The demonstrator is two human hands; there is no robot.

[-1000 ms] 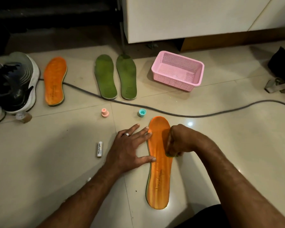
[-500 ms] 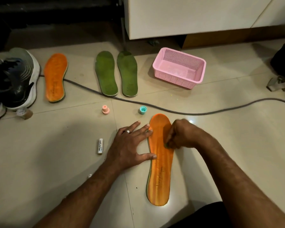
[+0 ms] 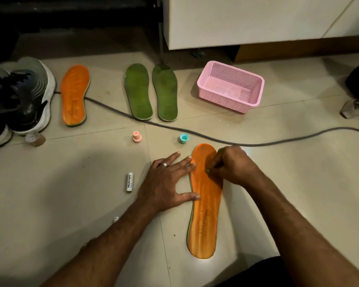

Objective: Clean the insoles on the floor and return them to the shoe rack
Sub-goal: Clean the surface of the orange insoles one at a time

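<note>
An orange insole point(image 3: 204, 212) lies lengthwise on the tiled floor in front of me. My left hand point(image 3: 168, 181) is spread flat, fingertips pressing the insole's left edge. My right hand point(image 3: 232, 166) is closed on a small green cleaning piece point(image 3: 208, 171), mostly hidden in the fingers, pressed on the insole's toe end. A second orange insole point(image 3: 74, 95) lies at the far left. Two green insoles point(image 3: 151, 92) lie side by side at the far middle.
A pink mesh basket point(image 3: 230, 89) stands at the back right. A grey cable point(image 3: 216, 139) crosses the floor. A pink cap point(image 3: 136, 136), a teal cap point(image 3: 184, 138) and a white tube point(image 3: 129, 181) lie nearby. Sneakers point(image 3: 19, 98) sit left; a white cabinet point(image 3: 247, 19) behind.
My right hand has slid up the insole from the middle toward the toe end. My left hand stays pressed at the insole's left edge.
</note>
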